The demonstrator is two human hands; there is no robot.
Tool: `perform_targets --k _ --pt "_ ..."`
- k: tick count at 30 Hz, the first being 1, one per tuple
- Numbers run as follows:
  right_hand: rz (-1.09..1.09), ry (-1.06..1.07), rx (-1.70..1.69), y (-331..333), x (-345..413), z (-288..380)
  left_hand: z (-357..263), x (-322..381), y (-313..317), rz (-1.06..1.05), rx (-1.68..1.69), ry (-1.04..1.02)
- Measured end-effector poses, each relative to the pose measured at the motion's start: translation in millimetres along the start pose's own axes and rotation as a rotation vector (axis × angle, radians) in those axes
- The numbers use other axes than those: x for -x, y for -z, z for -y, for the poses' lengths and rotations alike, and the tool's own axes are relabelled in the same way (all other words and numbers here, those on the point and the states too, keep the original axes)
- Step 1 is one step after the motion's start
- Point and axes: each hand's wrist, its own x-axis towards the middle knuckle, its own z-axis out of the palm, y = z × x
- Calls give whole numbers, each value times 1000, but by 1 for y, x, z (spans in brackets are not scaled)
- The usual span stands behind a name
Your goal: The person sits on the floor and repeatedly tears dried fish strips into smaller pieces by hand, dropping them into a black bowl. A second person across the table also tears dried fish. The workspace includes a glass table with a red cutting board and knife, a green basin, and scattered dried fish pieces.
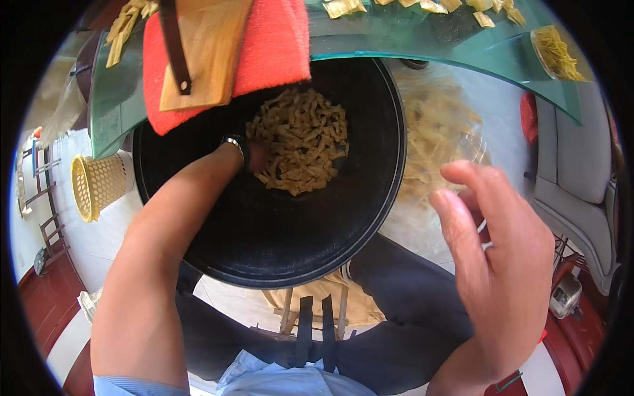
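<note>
A large black tub (277, 232) stands between my knees, with a heap of short tan cut pieces (302, 143) at its bottom. Down inside it, my left hand (258, 154) reaches to the left side of the heap. Shadow and the wrist hide its fingers, so its grip cannot be made out. A watch (237, 146) is on that wrist. My right hand (500, 247) is raised to the right of the tub, thumb and forefinger apart and nothing between them. Above the tub, a wooden board (210, 54) with a dark hinged blade (174, 54) rests on a red cloth (272, 54).
A glass table (386, 37) with a curved edge overhangs the tub's far side, bearing several pale dried strips (344, 7). A clear plastic bag (436, 133) of tan strips lies on the floor at right. A yellow perforated basket (99, 183) stands left; a grey chair (574, 173) stands right.
</note>
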Motion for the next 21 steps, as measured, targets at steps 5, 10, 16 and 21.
perform_targets --k 5,10,16,21 --pt "91 -45 -11 2 -2 10 -2 -11 -26 -54 16 -51" --pt "148 17 130 3 -1 4 -34 2 1 27 -3 98" --pt "179 20 140 -1 -3 7 -29 -4 -9 -1 -92 105" --pt "212 73 140 0 -3 8 13 -31 -75 -161 90 93"
